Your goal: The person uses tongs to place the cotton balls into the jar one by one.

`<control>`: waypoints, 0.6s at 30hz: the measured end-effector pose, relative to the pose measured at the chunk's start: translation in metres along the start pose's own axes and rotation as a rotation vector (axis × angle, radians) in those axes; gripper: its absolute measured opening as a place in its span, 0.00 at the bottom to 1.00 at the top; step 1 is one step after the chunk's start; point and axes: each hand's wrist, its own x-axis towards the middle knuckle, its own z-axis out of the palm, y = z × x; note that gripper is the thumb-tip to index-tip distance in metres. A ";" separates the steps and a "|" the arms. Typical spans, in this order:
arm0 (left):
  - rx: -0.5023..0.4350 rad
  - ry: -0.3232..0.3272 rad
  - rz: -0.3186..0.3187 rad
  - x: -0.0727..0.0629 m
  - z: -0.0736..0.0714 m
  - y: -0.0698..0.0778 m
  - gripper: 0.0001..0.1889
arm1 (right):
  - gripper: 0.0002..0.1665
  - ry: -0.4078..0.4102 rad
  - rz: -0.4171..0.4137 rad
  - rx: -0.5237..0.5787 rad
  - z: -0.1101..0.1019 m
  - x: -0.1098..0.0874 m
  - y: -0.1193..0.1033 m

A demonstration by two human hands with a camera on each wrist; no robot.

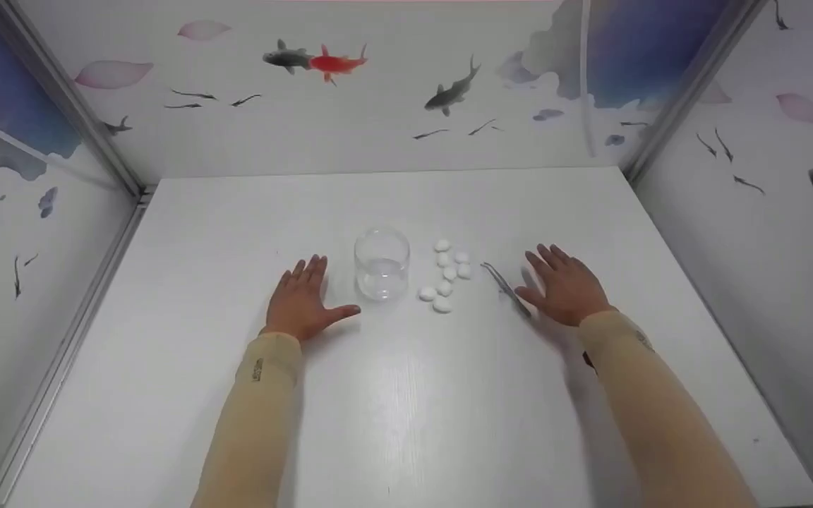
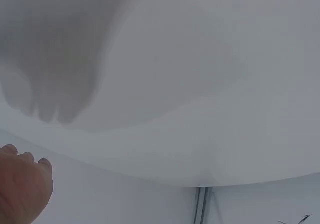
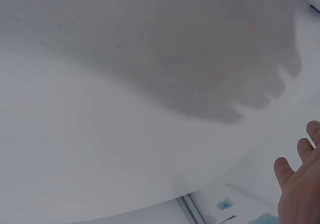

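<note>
My left hand (image 1: 302, 302) is spread palm down left of a clear glass jar (image 1: 382, 264), its thumb pointing toward the jar's base. Right of the jar lie several small white balls (image 1: 444, 288) that look like cotton, in a loose cluster. Curved-tip metal tweezers (image 1: 507, 291) lie slanted between the balls and my right hand (image 1: 566, 286). That hand is also palm down with straight fingers, its thumb close beside the tweezers, holding nothing. Each wrist view catches only part of its hand, with fingers (image 3: 284, 171) stretched out in the right one.
Everything lies on a white table (image 1: 392, 423). Panels printed with fish and petals rise behind it (image 1: 378, 127) and along both sides. Metal posts (image 1: 689, 92) stand at the back corners. Long cream sleeves (image 1: 251, 423) cover both forearms.
</note>
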 end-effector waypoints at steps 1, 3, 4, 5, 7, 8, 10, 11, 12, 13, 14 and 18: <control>-0.031 -0.005 -0.006 0.002 0.002 0.004 0.63 | 0.50 0.000 -0.011 -0.005 -0.001 0.000 -0.002; -0.102 -0.020 -0.027 0.005 0.005 0.012 0.64 | 0.50 -0.001 -0.036 -0.022 -0.002 0.002 -0.006; -0.144 -0.029 -0.045 0.007 0.006 0.017 0.64 | 0.50 -0.004 -0.053 -0.036 -0.003 0.003 -0.009; -0.192 -0.038 -0.066 0.009 0.007 0.021 0.65 | 0.49 -0.008 -0.071 -0.048 -0.004 0.003 -0.011; -0.283 -0.051 -0.106 0.012 0.009 0.029 0.66 | 0.49 -0.022 -0.110 -0.083 -0.006 0.005 -0.017; -0.322 -0.057 -0.126 0.013 0.010 0.032 0.66 | 0.49 -0.028 -0.134 -0.096 -0.007 0.006 -0.020; -0.389 -0.064 -0.161 0.016 0.011 0.038 0.67 | 0.49 -0.034 -0.183 -0.117 -0.009 0.008 -0.026; -0.417 -0.066 -0.172 0.017 0.011 0.041 0.67 | 0.48 -0.034 -0.207 -0.125 -0.010 0.009 -0.029; -0.436 -0.069 -0.178 0.018 0.012 0.042 0.67 | 0.48 -0.032 -0.232 -0.135 -0.011 0.010 -0.032; -0.452 -0.071 -0.181 0.019 0.013 0.044 0.67 | 0.47 -0.026 -0.257 -0.143 -0.011 0.011 -0.034; -0.473 -0.069 -0.186 0.020 0.013 0.045 0.66 | 0.46 -0.017 -0.278 -0.147 -0.012 0.011 -0.035; -0.532 -0.051 -0.185 0.025 0.016 0.050 0.65 | 0.40 0.030 -0.307 -0.159 -0.011 0.013 -0.039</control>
